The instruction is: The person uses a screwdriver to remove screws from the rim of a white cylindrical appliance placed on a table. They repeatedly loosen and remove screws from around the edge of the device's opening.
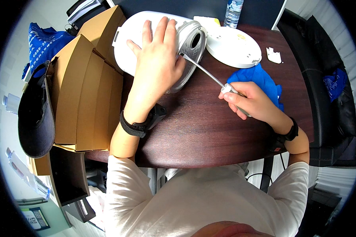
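My left hand lies with spread fingers on a white oblong appliance, which has a grey rim and a dark round opening at its right end. My right hand grips the handle of a screwdriver. Its metal shaft reaches up-left to the appliance's rim beside my left thumb; the exact contact at the tip is too small to make out. Right of the appliance are a white oval cover with small dark bits on it, a blue cloth and a small white plastic piece.
Folded cardboard boxes and a dark cap crowd the left of the brown table. A water bottle stands at the back before a dark partition. A black sofa is at the right.
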`<state>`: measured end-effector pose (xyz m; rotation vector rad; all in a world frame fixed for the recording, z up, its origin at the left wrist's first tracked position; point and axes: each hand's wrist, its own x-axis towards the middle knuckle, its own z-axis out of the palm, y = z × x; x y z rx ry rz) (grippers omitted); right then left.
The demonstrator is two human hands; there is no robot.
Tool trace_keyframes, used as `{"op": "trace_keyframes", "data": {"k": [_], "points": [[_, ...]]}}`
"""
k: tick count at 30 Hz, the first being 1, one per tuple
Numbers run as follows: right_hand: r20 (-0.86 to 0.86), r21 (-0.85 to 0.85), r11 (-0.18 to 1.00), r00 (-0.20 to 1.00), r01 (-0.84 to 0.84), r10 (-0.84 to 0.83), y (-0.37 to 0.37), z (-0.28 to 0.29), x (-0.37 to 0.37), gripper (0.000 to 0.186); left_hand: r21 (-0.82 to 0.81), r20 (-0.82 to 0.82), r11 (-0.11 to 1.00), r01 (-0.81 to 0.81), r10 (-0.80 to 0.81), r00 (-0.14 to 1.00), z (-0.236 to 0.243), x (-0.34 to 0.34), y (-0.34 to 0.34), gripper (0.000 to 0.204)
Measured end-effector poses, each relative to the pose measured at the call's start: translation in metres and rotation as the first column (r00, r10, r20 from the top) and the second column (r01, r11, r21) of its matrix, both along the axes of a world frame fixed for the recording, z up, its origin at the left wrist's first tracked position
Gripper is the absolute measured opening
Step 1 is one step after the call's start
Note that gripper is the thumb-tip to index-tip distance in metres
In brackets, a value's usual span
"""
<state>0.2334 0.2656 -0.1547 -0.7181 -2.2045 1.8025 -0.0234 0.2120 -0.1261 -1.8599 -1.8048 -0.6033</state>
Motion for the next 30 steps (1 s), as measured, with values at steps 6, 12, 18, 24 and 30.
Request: {"op": "trace_keyframes", "data": {"k": [6, 12, 18, 24, 30], "points": [[-0.12, 0.872, 0.446, 0.972, 0.2, -0.2, 0.001, 0.001, -0.004, 0.024, -0.006, -0.019, 1.0, -0.025, 0.025, 1.0, -0.001, -0.004, 0.002, 0.074], [-0.202, 0.962, -0.248, 0.901, 0.111, -0.383, 0.023, 0.035, -0.008, 0.031, -0.025, -0.025, 1.0, -0.018, 0.017, 1.0, -0.001, -0.005, -0.001, 0.075], [-0.395, 0.793, 0.372, 0.872, 0.482, -0.289, 0.05, 0.009, -0.013, 0.017, -0.022, -0.005, 1.0, -0.003, 0.003, 1.0, 0.0, -0.002, 0.001, 0.073], [-0.438, 0.49, 0.767, 0.878, 0.413, -0.193, 0.031, -0.006, -0.063, 0.023, -0.007, -0.004, 1.0, -0.009, 0.009, 1.0, -0.001, 0.001, 0.0, 0.074], [-0.539, 0.654, 0.593, 0.839, 0.471, -0.071, 0.031, 0.001, -0.106, 0.023, 0.053, 0.022, 0.997, 0.049, -0.051, 0.998, -0.006, -0.004, 0.003, 0.072]]}}
